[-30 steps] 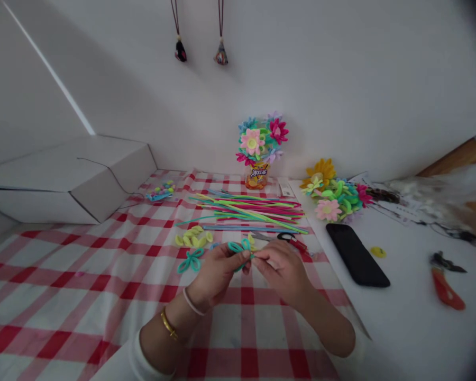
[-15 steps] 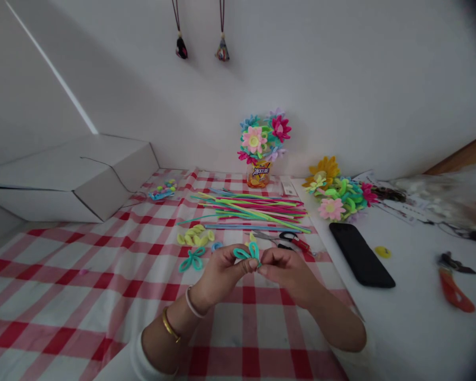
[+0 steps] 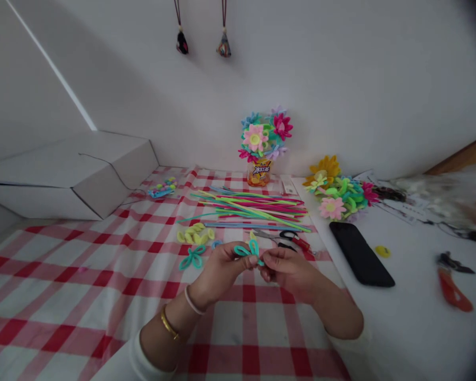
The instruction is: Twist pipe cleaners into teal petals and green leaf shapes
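Observation:
Both my hands meet over the red-and-white checked cloth [image 3: 63, 275]. My left hand [image 3: 220, 272] pinches a teal pipe-cleaner flower [image 3: 249, 251] by its looped petals. My right hand [image 3: 285, 267] is closed on the same piece from the right, fingertips pressed at its base. A second teal looped flower [image 3: 192, 258] lies on the cloth just left of my left hand. Yellow looped petals [image 3: 194, 236] lie beyond it. A bundle of coloured pipe cleaners [image 3: 254, 210] stretches across the cloth farther back, and scissors with red handles [image 3: 287, 239] lie just past my right hand.
A jar of finished pipe-cleaner flowers [image 3: 262, 145] stands at the wall. More flowers [image 3: 335, 193] lie to its right, with a black phone [image 3: 360, 254] and red-handled pliers [image 3: 452, 283] on the white tabletop. A white box [image 3: 69, 177] sits at the left.
The hands stayed together on the teal flower and turned it slightly, its loops shifting a little to the right. The view tilted slightly.

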A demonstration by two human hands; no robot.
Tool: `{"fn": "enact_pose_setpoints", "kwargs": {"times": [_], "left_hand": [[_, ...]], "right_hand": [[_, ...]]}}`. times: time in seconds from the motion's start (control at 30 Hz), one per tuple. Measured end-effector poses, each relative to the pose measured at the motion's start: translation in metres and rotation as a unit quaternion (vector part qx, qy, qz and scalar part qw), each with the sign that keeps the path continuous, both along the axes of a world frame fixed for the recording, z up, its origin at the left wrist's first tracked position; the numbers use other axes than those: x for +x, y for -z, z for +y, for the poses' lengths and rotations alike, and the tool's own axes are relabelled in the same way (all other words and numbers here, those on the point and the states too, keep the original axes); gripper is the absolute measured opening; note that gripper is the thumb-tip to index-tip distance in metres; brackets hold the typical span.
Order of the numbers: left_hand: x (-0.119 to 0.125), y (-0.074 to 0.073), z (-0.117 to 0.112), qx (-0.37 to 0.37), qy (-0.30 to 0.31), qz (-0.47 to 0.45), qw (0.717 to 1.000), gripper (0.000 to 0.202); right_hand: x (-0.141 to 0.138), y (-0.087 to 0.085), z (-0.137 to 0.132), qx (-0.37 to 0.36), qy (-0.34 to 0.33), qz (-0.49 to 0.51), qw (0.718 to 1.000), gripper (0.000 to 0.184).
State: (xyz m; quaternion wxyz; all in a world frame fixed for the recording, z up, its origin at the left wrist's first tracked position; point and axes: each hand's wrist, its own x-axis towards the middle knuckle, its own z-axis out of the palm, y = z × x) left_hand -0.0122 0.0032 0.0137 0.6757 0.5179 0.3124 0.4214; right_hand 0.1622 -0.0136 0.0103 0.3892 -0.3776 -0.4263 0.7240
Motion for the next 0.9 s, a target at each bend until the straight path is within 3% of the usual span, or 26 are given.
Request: {"fn": "enact_pose_setpoints", "kwargs": {"times": [0.13,0.33,0.47,0.6,0.73,0.8,0.9], "left_hand": [[-0.002,-0.003,-0.002,0.076,0.011,0.042,0.996,0.012],[-0.003,-0.007,-0.001,0.159,-0.011,0.091,0.983,0.012],[-0.001,-0.005,0.001,0.069,-0.032,0.073,0.994,0.013],[-0.002,-0.004,0.002,-0.060,0.012,0.001,0.998,0.018],[-0.004,-0.008,0.001,-0.157,0.088,-0.066,0.982,0.017],[-0.004,-0.009,0.000,-0.177,0.099,-0.086,0.975,0.017],[-0.002,-0.009,0.000,-0.133,0.054,-0.093,0.985,0.016]], "right_hand": [[0.001,-0.004,-0.002,-0.036,-0.027,0.040,0.998,0.024],[0.001,-0.009,-0.002,0.000,0.005,-0.021,1.000,0.022],[0.000,-0.011,-0.001,0.135,0.055,-0.167,0.975,0.014],[-0.001,-0.014,-0.006,0.342,0.090,-0.289,0.890,0.009],[-0.001,-0.015,-0.012,0.491,0.071,-0.288,0.819,0.007],[0.000,-0.014,-0.012,0.519,0.079,-0.272,0.807,0.009],[0.000,-0.013,-0.009,0.503,0.107,-0.253,0.820,0.009]]}}
